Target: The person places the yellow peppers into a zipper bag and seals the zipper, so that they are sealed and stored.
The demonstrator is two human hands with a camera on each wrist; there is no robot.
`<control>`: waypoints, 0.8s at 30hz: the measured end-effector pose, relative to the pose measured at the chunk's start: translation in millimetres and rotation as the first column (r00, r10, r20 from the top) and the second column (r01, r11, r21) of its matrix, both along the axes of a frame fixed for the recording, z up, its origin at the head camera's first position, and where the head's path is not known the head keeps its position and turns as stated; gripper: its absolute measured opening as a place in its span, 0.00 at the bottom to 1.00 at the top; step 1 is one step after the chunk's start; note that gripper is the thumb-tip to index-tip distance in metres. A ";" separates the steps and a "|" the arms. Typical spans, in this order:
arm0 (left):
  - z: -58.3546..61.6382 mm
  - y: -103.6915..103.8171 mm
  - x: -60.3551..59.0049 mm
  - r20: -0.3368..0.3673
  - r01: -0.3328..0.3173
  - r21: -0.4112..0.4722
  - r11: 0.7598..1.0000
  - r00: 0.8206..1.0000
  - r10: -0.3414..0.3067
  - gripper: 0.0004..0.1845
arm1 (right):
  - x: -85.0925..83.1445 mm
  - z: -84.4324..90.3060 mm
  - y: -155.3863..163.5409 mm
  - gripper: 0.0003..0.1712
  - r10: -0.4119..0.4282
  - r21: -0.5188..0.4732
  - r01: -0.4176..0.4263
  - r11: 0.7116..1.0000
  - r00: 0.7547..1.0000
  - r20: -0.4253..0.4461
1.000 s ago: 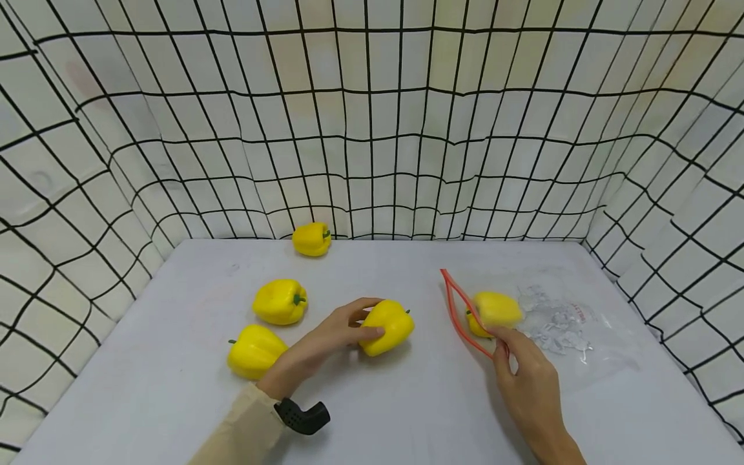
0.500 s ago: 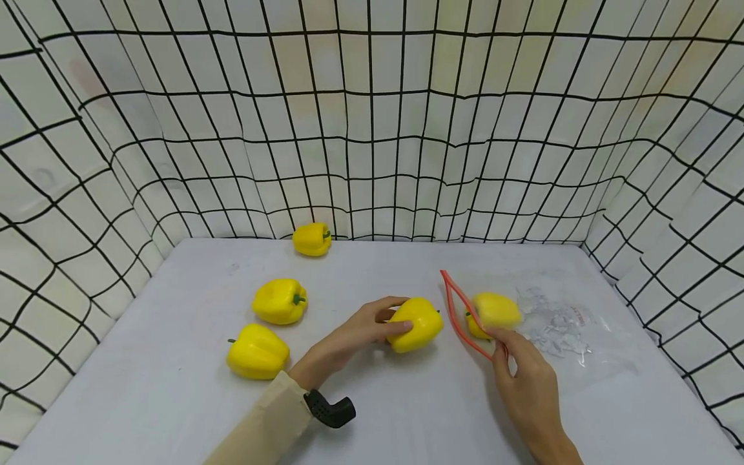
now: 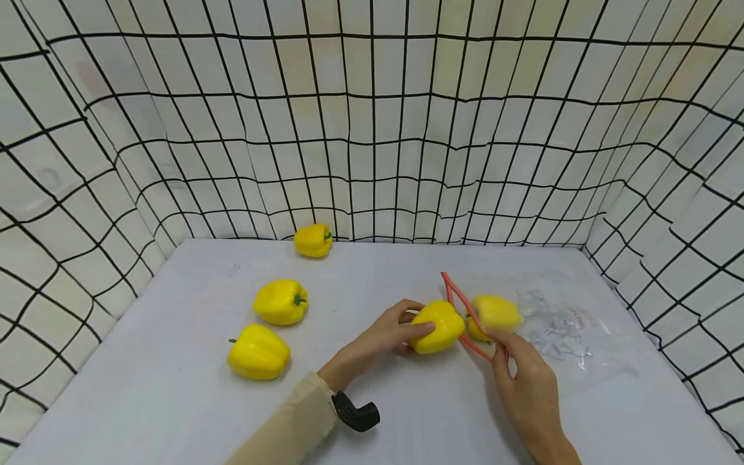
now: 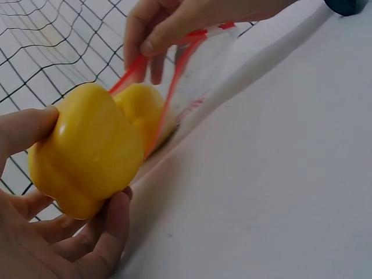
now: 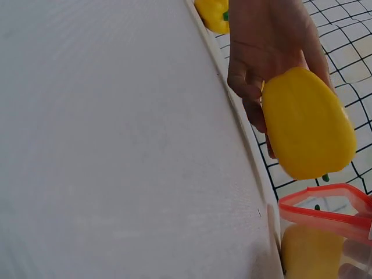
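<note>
My left hand (image 3: 388, 336) grips a yellow bell pepper (image 3: 438, 326) just at the red-rimmed mouth (image 3: 459, 310) of a clear plastic bag (image 3: 558, 326) lying on the grey table (image 3: 174, 387). In the left wrist view the held pepper (image 4: 87, 151) is right before the bag's red rim (image 4: 168, 99). My right hand (image 3: 526, 381) pinches that rim and keeps the mouth apart. Another yellow pepper (image 3: 494, 311) lies inside the bag, also seen through the plastic in the right wrist view (image 5: 311, 250).
Three more yellow peppers lie on the table: one at the back by the net (image 3: 312, 239), one left of centre (image 3: 280, 301), one nearer the front left (image 3: 258, 352). Black-gridded net walls (image 3: 372, 129) enclose the table on three sides.
My left hand has carried the pepper to the right, from mid-table up to the bag's mouth. My right hand has kept its hold on the rim.
</note>
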State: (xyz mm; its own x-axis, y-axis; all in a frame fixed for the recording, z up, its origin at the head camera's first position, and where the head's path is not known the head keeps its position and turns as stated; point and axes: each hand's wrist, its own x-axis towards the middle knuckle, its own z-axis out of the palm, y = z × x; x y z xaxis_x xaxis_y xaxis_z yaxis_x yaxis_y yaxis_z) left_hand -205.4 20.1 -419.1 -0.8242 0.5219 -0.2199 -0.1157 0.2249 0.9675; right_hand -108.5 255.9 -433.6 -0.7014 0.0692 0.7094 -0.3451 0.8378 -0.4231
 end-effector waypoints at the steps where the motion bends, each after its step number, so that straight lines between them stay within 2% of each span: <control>1: -2.1 2.2 0.7 -0.006 -0.006 0.003 1.000 1.000 0.006 0.32 | -0.1 -0.3 0.0 0.19 0.002 0.000 -0.002 1.000 1.000 0.004; 6: -14.0 10.7 4.8 -0.100 -0.033 0.002 0.999 0.994 0.033 0.29 | -0.5 -1.0 -0.5 0.19 0.009 -0.002 -0.009 1.000 1.000 0.017; 11: -21.6 15.6 7.2 -0.193 -0.005 0.013 1.000 0.981 0.007 0.28 | 0.0 -0.6 -0.3 0.19 -0.003 -0.015 0.003 1.000 1.000 0.011; 18: -29.7 19.7 11.0 -0.273 0.006 -0.003 1.000 0.962 -0.006 0.29 | 0.9 0.8 0.8 0.18 0.006 -0.019 -0.005 1.000 0.999 0.042; 21: -32.7 21.4 14.0 -0.301 -0.007 -0.023 1.000 0.954 0.000 0.29 | 1.4 0.7 1.3 0.18 0.006 -0.014 -0.006 1.000 0.999 0.041; 24: -33.7 21.9 17.1 -0.318 -0.019 -0.005 1.000 0.948 0.017 0.28 | 1.9 0.8 1.4 0.18 0.005 -0.008 -0.005 1.000 0.999 0.036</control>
State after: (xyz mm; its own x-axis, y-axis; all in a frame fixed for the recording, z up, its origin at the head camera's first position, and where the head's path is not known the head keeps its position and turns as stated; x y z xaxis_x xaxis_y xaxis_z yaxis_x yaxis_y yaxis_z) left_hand -188.4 41.9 -452.8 -0.8613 0.5056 0.0508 0.1932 0.2335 0.9530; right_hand -106.6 257.4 -432.9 -0.7270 0.0712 0.6830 -0.3336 0.8327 -0.4419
